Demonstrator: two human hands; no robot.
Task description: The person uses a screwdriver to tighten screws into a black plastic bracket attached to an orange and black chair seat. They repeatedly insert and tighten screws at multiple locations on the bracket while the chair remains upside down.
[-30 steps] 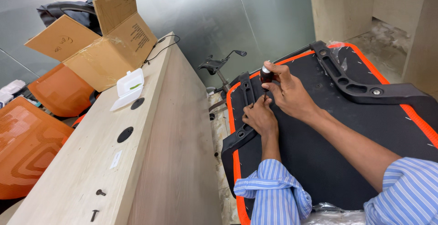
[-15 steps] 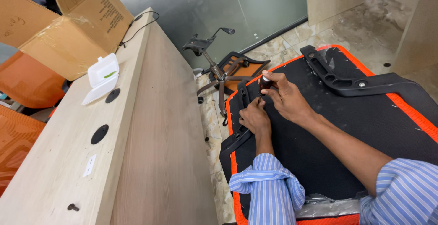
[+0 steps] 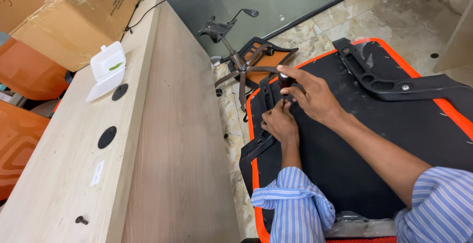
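R hand [image 3: 311, 95] is wrapped around a dark screwdriver handle [image 3: 284, 80], fingers clamped on it, tool upright at the far-left corner of the black chair seat [image 3: 345, 149] w/ orange trim. L hand [image 3: 280, 123] sits just below, fingertips pinched together at the tool's tip on the seat's left edge bracket [image 3: 256, 147]; what they pinch can't be told. Black armrest bracket [image 3: 389, 83] lies across the seat's far-right part. Chair base [image 3: 236, 58] lies on the floor past the seat. On the desk [image 3: 167, 139]: cardboard box [image 3: 74, 16] at far-left corner, white foam container [image 3: 106, 70] near it.
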